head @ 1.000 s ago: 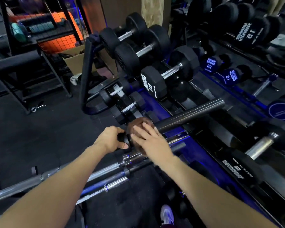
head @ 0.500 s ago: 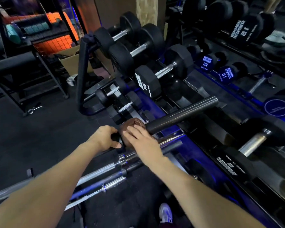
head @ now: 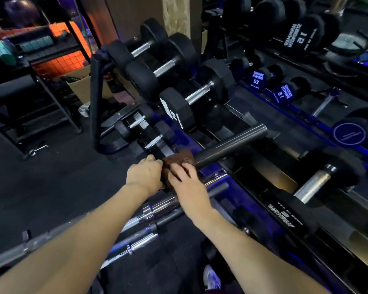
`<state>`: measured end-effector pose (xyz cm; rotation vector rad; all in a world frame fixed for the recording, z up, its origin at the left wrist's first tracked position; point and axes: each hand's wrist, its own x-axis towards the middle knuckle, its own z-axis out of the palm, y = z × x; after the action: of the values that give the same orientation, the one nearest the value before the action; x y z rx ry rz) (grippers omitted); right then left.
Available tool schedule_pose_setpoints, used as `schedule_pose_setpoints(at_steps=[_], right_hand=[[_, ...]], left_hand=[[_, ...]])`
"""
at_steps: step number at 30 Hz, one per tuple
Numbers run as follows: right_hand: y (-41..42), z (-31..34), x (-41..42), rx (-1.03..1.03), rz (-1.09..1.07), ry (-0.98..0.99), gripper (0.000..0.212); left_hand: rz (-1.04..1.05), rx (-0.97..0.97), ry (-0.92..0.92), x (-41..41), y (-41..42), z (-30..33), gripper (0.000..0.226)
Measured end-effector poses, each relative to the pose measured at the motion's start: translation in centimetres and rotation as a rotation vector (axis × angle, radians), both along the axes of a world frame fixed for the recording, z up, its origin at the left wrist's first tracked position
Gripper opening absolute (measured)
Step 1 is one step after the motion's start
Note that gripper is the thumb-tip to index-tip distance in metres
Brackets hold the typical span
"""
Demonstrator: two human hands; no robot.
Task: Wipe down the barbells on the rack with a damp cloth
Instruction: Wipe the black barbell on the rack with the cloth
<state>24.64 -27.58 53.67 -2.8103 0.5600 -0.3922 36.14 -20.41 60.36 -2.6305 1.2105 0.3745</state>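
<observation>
Now brown, crumpled cloth [head: 175,163] wraps dark, matte barbell [head: 232,144].

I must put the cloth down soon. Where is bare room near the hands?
Bare dark rubber floor lies left of the left hand, bordered by the black wire cart. Right of the brown cloth, the dumbbell rack is crowded.

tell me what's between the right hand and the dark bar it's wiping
The brown cloth lies between them: in the head view the right hand presses it onto the dark barbell sleeve, fingers straight.
</observation>
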Motion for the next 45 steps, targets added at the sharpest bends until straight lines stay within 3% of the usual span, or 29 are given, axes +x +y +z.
schedule_pose_setpoints(at_steps=[3, 5, 10, 13, 15, 20, 27, 33, 37, 41, 43, 45], right_hand=[[-2.8, 0.3, -1.3, -0.038, 0.002, -0.042, 0.052], [-6.5, 0.3, -2.2, 0.006, -0.066, 0.036, 0.063], [-14.3, 0.4, -4.6, 0.107, -0.358, 0.041, 0.077], [-13.2, 0.0, -3.7, 0.199, -0.508, -0.024, 0.076], [-10.2, -0.9, -2.9, 0.151, -0.446, -0.112, 0.079], [-8.0, -2.6, -3.8, 0.030, -0.160, -0.044, 0.095], [-18.7, -0.8, -5.7, 0.176, -0.454, -0.072, 0.077], [-20.6, -0.8, -5.4, 0.445, -0.734, -0.237, 0.068], [-14.0, -1.5, -4.0, 0.412, -0.627, -0.300, 0.070], [-10.7, -2.6, -3.7, 0.368, -0.383, -0.199, 0.063], [-13.4, -1.8, -4.0, 0.342, -0.512, -0.260, 0.044], [-16.5, -0.7, -4.6, 0.468, -0.654, -0.343, 0.050]], left_hand=[[-0.002, -0.057, -0.049, -1.6, -1.5, -1.0, 0.056], [-0.007, -0.092, -0.049, -2.0, -2.2, -1.5, 0.062], [-0.052, -0.136, -0.063, -3.2, -4.7, -2.5, 0.066], [-0.075, -0.144, -0.083, -3.7, -6.3, -2.9, 0.065], [-0.079, -0.137, -0.100, -3.7, -7.0, -3.1, 0.064], [-0.077, -0.088, -0.139, -3.6, -7.6, -3.6, 0.057], [-0.076, -0.041, -0.084, -2.7, -7.8, -3.3, 0.058], [-0.077, -0.014, -0.031, -2.3, -8.3, -2.9, 0.055], [-0.065, -0.006, 0.043, -1.8, -8.1, -2.5, 0.054], [-0.046, -0.017, 0.132, -1.3, -7.7, -2.0, 0.052], [-0.046, -0.026, 0.156, -1.2, -7.6, -2.0, 0.052], [-0.044, -0.039, 0.164, -1.3, -7.4, -2.2, 0.053]])
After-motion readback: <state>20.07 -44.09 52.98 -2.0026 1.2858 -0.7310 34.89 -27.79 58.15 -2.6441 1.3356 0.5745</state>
